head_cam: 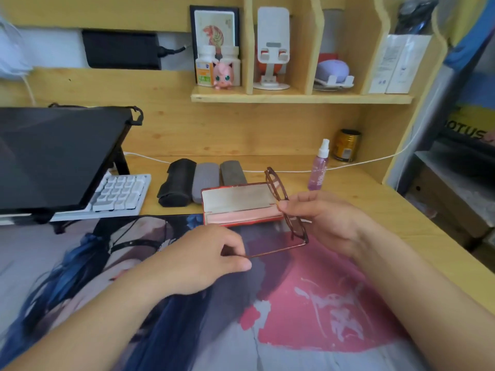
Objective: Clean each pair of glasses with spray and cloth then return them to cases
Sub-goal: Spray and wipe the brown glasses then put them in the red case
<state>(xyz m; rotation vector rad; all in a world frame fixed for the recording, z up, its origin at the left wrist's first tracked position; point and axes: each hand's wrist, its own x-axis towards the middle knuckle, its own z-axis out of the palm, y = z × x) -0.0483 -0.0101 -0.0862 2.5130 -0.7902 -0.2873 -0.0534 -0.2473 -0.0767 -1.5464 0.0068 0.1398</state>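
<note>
Brown-framed glasses (278, 188) hang above the desk mat, just in front of an open red case (238, 203) with a pink lining. My right hand (321, 218) grips the frame at its front near the lenses. One temple arm (276, 250) is swung out toward me, and my left hand (211, 253) pinches its tip. Behind the red case lie three shut cases in a row: black (175, 186), light grey (205, 180) and dark grey (231, 172). A purple spray bottle (318, 167) stands upright at the right. No cloth is in sight.
A printed desk mat (294, 303) covers the near desk. A tilted dark screen (53, 153) and a white keyboard (120, 194) sit at the left. A gold can (347, 145) stands behind the spray bottle, and a white cable (361, 163) runs along the back.
</note>
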